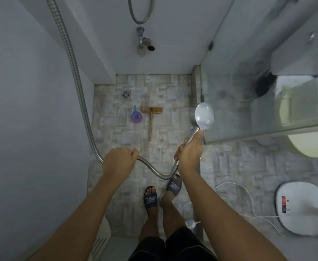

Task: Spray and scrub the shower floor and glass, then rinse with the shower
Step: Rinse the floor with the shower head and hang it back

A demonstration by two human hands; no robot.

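Above the floor (pixel 128 132), right hand (pixel 189 153) grips shower head (pixel 204 115); left hand (pixel 118 159) grips hose (pixel 75 72).

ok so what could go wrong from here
The shower head in the right hand sits by the glass edge, so spray may reach the white appliance and its cord outside the shower. The spray bottle and brush lie in the rinse path and could be tripped on. The hose loop by the feet could snag.

Purple spray bottle (pixel 136 115), brown brush (pixel 151 117), grey mosaic shower floor (pixel 165 95).
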